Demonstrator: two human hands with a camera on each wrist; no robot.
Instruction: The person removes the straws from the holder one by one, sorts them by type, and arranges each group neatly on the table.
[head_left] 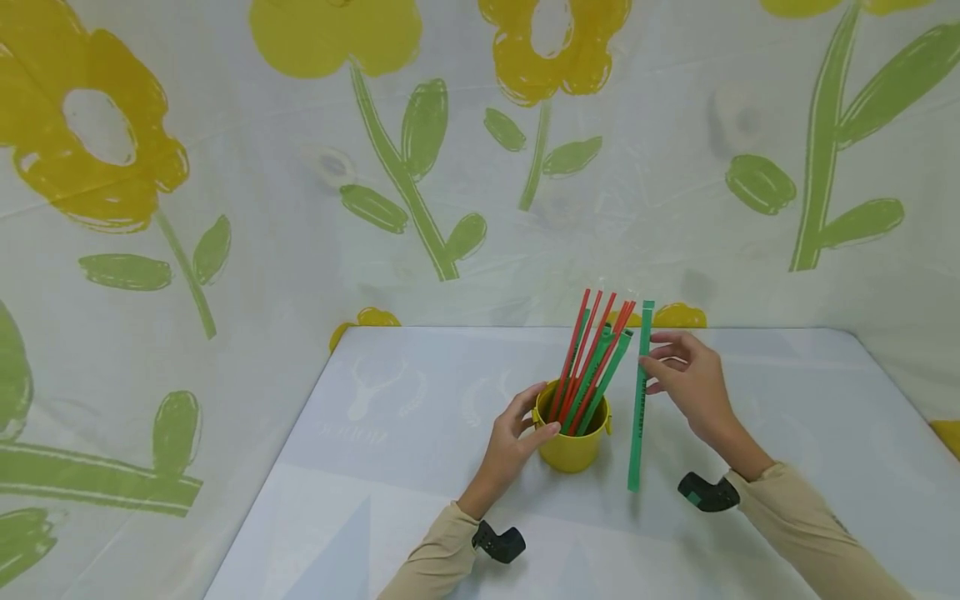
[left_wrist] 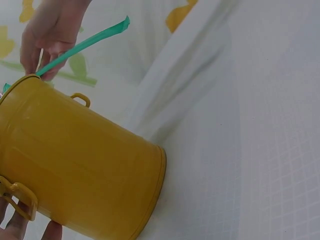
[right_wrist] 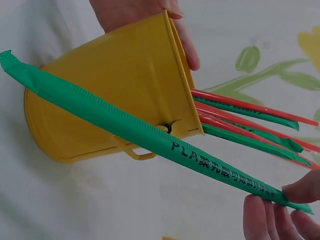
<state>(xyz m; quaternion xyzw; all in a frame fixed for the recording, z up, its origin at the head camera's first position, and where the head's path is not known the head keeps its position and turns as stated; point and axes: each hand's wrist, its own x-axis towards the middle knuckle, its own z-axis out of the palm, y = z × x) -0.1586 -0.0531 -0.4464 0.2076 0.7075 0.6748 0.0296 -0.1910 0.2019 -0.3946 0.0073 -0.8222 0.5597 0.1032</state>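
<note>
A small yellow metal bucket with loop handles stands upright on the table. Several thin red straws and green paper-wrapped straws lean out of its mouth. My left hand holds the bucket at its left side, thumb near the front of the rim. To the right of the bucket, my right hand pinches one green wrapped straw near its upper end, between thumb and fingers. Dark printing shows along that wrapper in the right wrist view. The straw hangs almost vertical, apart from the bucket in the head view.
The white table has faint printed patterns and ends at a back edge behind the bucket. A pale curtain with yellow flowers and green stems hangs behind and to the left. Dark wrist cameras sit on both sleeves.
</note>
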